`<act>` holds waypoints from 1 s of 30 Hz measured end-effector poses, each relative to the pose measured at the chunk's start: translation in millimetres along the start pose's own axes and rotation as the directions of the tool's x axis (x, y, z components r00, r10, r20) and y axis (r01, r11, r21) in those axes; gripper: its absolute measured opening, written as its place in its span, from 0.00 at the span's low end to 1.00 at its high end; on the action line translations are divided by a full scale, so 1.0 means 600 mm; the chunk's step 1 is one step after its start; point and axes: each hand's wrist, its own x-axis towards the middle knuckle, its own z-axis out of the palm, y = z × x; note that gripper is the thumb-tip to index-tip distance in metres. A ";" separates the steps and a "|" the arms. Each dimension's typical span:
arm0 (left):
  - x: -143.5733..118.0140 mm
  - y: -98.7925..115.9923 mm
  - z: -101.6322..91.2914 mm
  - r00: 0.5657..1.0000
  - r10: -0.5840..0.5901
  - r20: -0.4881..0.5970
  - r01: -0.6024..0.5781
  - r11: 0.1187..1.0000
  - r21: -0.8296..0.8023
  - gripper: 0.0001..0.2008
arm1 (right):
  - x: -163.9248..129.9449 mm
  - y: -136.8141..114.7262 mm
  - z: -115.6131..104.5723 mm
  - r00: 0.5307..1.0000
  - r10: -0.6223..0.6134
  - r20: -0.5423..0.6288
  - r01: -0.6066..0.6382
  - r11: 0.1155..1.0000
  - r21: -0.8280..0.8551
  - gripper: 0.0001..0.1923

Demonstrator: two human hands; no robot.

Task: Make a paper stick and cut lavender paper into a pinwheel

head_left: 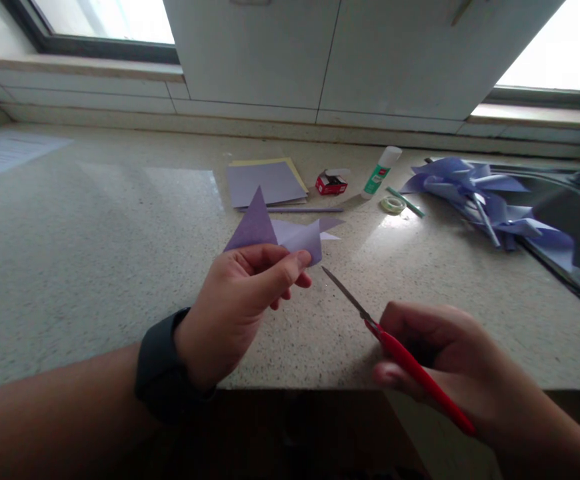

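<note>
Speckled stone worktop (95, 267) runs under two windows, and near its front edge we pinch a folded purple paper (275, 235) between thumb and fingers (283, 270) of our left hand (235, 313) — pale lilac, creased into sharp triangular points, lifted off the stone. Our right hand (450, 360) is curled around red-handled scissors (395, 347), blades closed and aimed at the paper, not touching it. Toward the back edge lie a paper stack (267, 181), a glue stick (381, 172) and a tape roll (393, 204).
</note>
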 end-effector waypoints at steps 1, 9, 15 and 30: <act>-0.001 0.000 0.001 1.000 0.002 -0.008 -0.002 1.000 -0.023 0.12 | -0.002 0.000 0.006 0.999 -0.006 -0.047 0.005 1.000 -0.027 0.23; -0.011 -0.002 0.008 0.999 -0.002 -0.054 -0.002 0.996 -0.084 0.12 | -0.009 -0.012 0.061 0.951 -0.154 -0.270 0.096 0.972 -0.216 0.22; -0.011 -0.003 0.009 0.999 0.006 -0.048 -0.011 0.996 -0.090 0.13 | -0.010 -0.004 0.072 0.930 -0.209 -0.303 0.134 0.959 -0.249 0.20; -0.009 -0.005 0.009 0.999 0.023 -0.048 -0.028 0.994 -0.105 0.11 | -0.005 -0.010 0.079 0.907 -0.264 -0.328 0.174 0.944 -0.280 0.20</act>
